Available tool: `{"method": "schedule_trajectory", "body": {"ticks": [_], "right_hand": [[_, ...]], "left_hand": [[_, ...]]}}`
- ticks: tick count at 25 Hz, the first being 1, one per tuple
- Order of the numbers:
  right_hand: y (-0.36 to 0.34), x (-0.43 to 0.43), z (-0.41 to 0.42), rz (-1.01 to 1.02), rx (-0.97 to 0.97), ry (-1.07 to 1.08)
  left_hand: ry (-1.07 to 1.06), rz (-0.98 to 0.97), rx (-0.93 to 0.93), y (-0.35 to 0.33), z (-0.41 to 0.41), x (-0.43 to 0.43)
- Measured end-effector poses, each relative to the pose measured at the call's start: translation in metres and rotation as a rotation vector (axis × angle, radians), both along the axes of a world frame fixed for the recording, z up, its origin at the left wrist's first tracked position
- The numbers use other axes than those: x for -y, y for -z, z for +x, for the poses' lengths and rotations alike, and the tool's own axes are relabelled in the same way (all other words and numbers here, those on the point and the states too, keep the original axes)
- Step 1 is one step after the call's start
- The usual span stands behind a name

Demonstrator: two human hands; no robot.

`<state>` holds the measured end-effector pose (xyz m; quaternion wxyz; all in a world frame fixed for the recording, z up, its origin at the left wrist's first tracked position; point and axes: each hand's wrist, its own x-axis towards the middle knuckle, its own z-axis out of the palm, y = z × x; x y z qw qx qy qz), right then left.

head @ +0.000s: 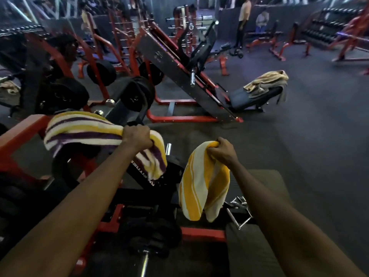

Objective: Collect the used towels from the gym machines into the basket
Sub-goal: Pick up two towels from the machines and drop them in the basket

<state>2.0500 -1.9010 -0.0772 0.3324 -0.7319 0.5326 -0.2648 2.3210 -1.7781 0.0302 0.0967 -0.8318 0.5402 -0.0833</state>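
My left hand (137,137) grips a purple, yellow and white striped towel (79,128) that is draped over the red frame of a weight machine (18,134). My right hand (222,150) pinches the top of a yellow and white striped towel (201,186), which hangs free in the air above the machine. A beige towel (265,81) lies on the seat of the leg press (247,98) farther back on the right. No basket is in view.
Red-framed machines with black weight plates (101,73) crowd the left and centre. A chrome bar (144,264) sticks out below. Dark rubber floor (309,136) spreads to the right. Two people (244,21) stand near benches and a dumbbell rack (329,31) at the back.
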Motion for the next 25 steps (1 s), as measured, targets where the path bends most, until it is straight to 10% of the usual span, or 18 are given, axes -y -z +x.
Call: {"method": "schedule_trajectory", "body": {"ticks": [13,25], "right_hand": [[-0.009,-0.038,-0.189,-0.074,-0.048,0.418],[0.0,-0.203,-0.454,-0.014,-0.084,1.031]], "left_hand": [[0.425,-0.101,-0.615,0.025,-0.211,0.098],[0.843,0.143,-0.701,0.056,-0.5,0.069]]}}
